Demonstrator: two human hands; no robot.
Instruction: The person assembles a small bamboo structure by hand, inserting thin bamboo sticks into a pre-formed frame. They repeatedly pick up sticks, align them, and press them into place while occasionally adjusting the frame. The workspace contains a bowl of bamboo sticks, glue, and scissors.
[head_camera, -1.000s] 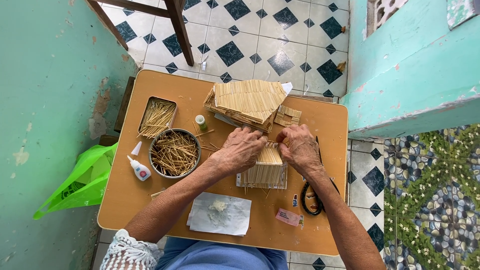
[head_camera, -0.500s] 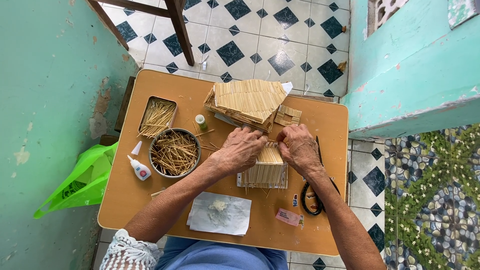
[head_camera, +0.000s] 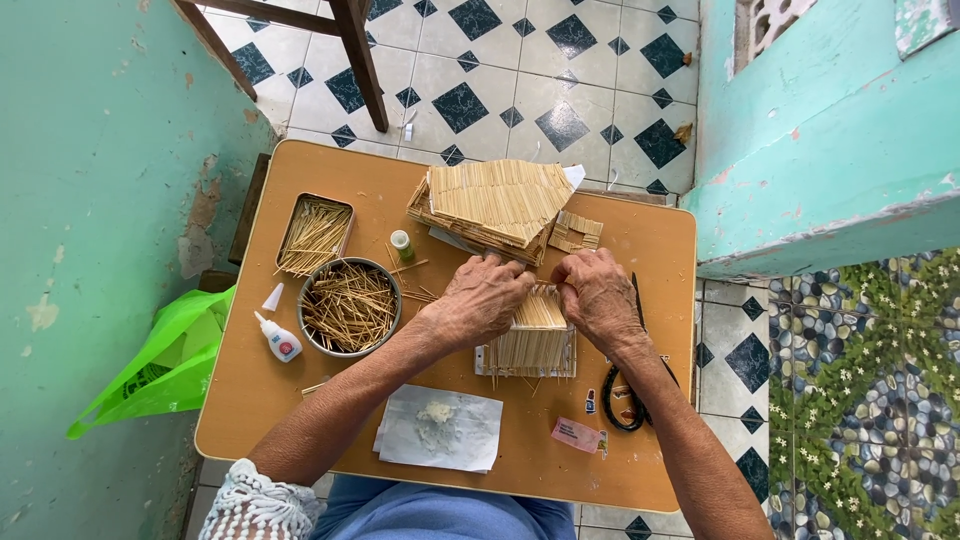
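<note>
My left hand (head_camera: 483, 299) and my right hand (head_camera: 598, 297) rest side by side on the far edge of a small panel of glued wooden sticks (head_camera: 532, 345) in the middle of the table. Both hands have their fingers curled down onto the panel's top edge, pinching it. Just beyond my fingers lies a stack of larger stick panels (head_camera: 497, 205) and a small stick piece (head_camera: 575, 232). The fingertips hide the panel's far edge.
On the orange table (head_camera: 250, 385): a round bowl of sticks (head_camera: 350, 307), a rectangular tin of sticks (head_camera: 314, 235), a glue bottle (head_camera: 278, 335), a small green bottle (head_camera: 402, 245), white paper with glue (head_camera: 439, 428), black scissors (head_camera: 630, 395), a pink wrapper (head_camera: 577, 434). A green bag (head_camera: 160, 365) hangs at the left.
</note>
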